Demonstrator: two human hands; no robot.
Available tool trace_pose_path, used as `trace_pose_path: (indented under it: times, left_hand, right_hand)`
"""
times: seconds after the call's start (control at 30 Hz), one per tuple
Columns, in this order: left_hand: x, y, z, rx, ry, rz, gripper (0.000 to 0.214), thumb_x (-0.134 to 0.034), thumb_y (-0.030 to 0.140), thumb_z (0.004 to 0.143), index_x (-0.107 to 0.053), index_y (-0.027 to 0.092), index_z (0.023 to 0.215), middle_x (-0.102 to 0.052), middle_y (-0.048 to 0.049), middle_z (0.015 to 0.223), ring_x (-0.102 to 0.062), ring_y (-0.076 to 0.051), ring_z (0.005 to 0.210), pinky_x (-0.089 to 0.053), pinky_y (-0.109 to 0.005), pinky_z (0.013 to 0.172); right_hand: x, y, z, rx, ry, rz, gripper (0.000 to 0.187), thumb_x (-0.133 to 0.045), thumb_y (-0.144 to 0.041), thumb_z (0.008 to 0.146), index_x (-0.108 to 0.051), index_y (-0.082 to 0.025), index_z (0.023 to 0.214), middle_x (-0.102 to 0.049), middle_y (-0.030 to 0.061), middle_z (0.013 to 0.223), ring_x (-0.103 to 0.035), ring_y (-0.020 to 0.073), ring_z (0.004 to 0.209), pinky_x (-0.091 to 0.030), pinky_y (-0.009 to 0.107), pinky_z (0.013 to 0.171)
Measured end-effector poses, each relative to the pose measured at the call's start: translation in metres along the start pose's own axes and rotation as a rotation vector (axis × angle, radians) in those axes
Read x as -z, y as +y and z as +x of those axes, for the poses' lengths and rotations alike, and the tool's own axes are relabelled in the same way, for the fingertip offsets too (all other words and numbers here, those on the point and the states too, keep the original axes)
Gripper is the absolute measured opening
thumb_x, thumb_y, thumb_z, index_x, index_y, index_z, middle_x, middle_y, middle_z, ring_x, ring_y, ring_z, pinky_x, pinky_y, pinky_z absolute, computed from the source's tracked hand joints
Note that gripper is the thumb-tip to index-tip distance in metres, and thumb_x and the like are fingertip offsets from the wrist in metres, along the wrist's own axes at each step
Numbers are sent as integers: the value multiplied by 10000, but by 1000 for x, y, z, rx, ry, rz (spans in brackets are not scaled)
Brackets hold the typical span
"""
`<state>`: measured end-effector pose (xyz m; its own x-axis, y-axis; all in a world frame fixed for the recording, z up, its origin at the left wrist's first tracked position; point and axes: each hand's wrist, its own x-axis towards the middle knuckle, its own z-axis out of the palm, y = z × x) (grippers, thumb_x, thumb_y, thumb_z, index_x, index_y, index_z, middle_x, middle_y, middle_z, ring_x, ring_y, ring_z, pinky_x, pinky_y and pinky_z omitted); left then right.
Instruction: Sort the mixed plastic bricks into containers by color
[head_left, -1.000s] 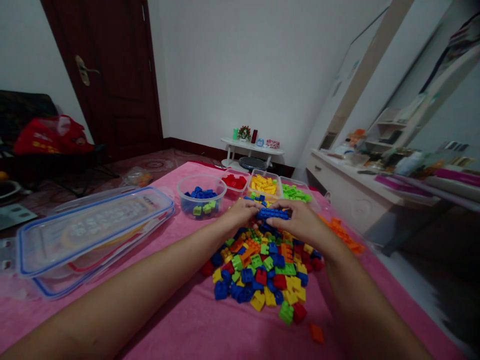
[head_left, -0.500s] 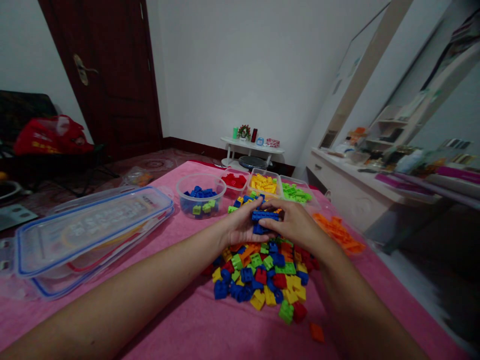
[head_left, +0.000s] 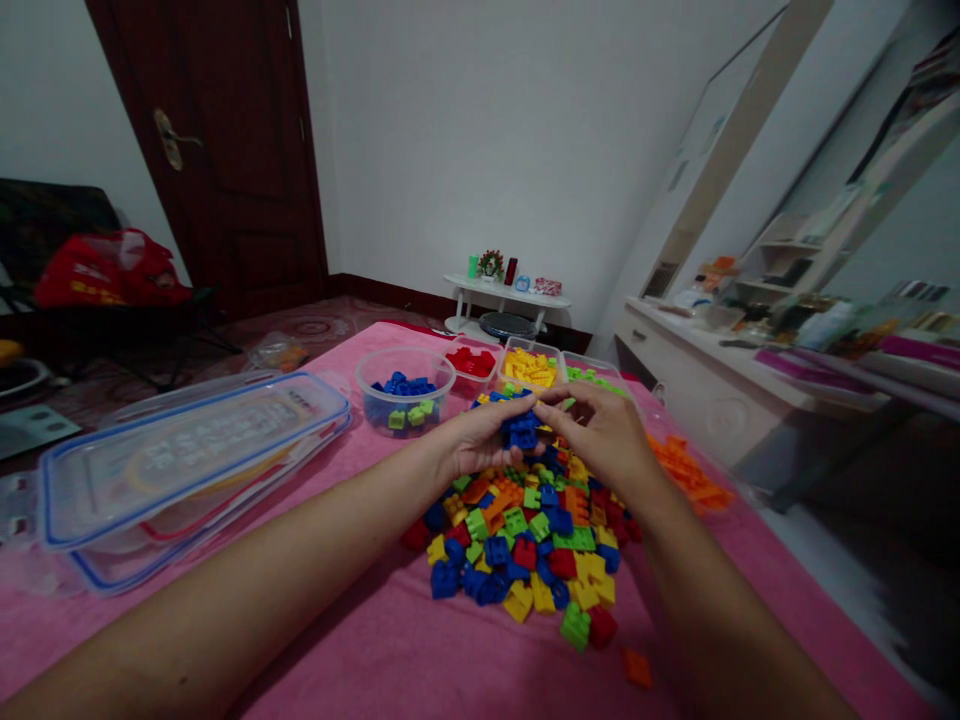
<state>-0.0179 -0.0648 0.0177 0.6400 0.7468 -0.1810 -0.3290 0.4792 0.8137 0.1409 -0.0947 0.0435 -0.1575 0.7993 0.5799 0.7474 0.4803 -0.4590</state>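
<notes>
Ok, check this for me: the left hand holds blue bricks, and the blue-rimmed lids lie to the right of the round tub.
Not quite: the head view shows the blue-rimmed lids to the left of the round tub. The left hand does hold blue bricks.

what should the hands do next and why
Probably carry the blue blocks held in the left hand over to the round tub. That tub holds mostly blue pieces, while neighbouring containers show red pieces and yellow pieces, so blue seems to fit there best.
</notes>
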Motion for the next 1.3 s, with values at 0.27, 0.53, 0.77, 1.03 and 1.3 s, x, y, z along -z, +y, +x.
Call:
trace_pose_path:
  times: [0.27,0.53,0.77,1.03,1.3]
  left_hand:
    - [-2,34,-12,-469,209,403,335,-570,430,807,-606,115,916,-647,-84,837,-597,-95,617,-384,-139,436]
    - [29,80,-36,-1069,787,1162,318,-524,397,826,-637,145,985,-667,-48,898,-596,-133,776,-455,-221,690]
    - [71,84,-27,-999,960,1513,303,-506,357,835,-644,142,998,-676,-83,987,-601,-185,897,-427,-272,845]
    - [107,70,-10,-765,964,1605,331,-487,376,835,-645,149,1014,-681,-95,995,-605,-201,915,-433,-274,828]
    - [117,64,-4,-617,913,1697,381,-470,431,830,-664,146,992,-691,-114,980,-616,-219,915,-440,-283,812]
  right_hand:
    - [2,-3,-1,11,94,23,174,-592,-312,782,-691,-170,761,-659,36,711,-532,121,563,-388,242,520]
    - [0,-2,-2,27,104,30,167,-583,-291,787,-684,-167,738,-650,35,702,-533,122,573,-402,240,537]
    - [0,-2,-2,28,98,28,173,-579,-301,792,-681,-173,734,-643,31,688,-529,124,563,-393,242,529]
    - [1,-3,-1,60,123,-3,160,-583,-278,787,-689,-177,723,-627,23,673,-515,119,566,-385,237,528]
    - [-1,-1,-2,44,90,-7,169,-576,-295,796,-689,-181,743,-648,32,701,-534,130,578,-391,248,543]
